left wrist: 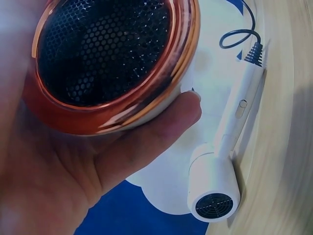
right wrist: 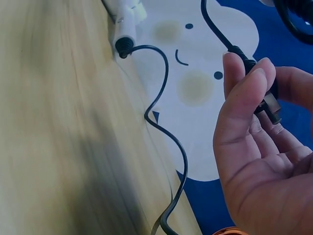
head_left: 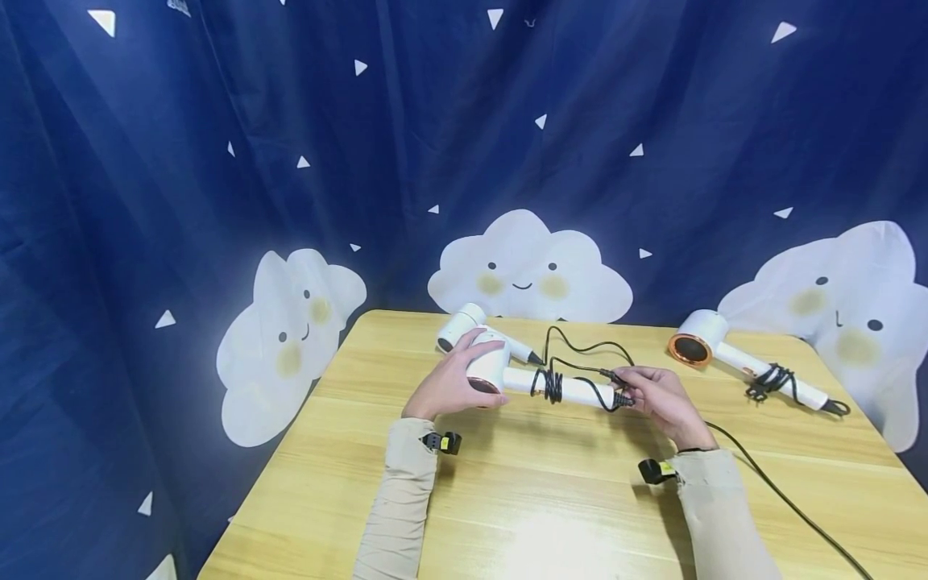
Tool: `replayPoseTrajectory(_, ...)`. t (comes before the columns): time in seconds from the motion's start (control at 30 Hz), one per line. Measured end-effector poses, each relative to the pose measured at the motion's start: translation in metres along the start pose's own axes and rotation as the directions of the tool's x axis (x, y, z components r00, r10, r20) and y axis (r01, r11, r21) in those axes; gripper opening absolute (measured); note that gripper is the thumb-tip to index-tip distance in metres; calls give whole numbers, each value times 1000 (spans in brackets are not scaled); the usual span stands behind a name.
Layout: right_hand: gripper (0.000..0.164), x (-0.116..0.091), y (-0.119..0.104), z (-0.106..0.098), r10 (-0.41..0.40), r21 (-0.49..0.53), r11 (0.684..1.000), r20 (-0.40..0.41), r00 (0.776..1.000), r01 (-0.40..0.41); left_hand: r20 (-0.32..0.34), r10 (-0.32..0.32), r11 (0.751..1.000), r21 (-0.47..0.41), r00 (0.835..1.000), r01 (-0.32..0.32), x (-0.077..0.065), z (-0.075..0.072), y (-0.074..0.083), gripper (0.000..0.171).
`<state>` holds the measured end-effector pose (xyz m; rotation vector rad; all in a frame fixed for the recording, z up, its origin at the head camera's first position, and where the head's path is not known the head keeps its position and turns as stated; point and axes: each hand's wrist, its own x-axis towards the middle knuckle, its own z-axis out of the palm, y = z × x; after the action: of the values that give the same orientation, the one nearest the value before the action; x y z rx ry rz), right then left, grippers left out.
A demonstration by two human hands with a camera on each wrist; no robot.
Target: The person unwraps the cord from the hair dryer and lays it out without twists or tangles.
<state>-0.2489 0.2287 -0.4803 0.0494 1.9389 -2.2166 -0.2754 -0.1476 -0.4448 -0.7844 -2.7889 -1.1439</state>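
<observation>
A white hair dryer (head_left: 587, 392) with a copper-coloured rim is held up over the table. My left hand (head_left: 449, 383) grips it round its head, thumb under the rim and fingers over the top. In the left wrist view its dark mesh grille (left wrist: 102, 54) faces the camera. Black cord (head_left: 553, 385) is wound several times round the handle. Near the handle's end, my right hand (head_left: 663, 403) pinches the black plug (right wrist: 269, 108) on that cord between thumb and fingers.
Behind lies a second white hair dryer (head_left: 458, 324), its loose black cord (head_left: 790, 503) running across the table to the front right. A third hair dryer (head_left: 714, 329) with a copper rim lies at the back right, its cord (head_left: 776, 377) bundled round its handle. A blue curtain (head_left: 464, 121) hangs behind the table.
</observation>
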Motion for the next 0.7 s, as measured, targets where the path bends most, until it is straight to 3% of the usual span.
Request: replayPoseTrajectory(0.7, 16, -5, -15, 8, -98, 52, 994, -1, 995, 98, -16, -25, 1000, 14, 1000, 25, 0, 0, -2, 93)
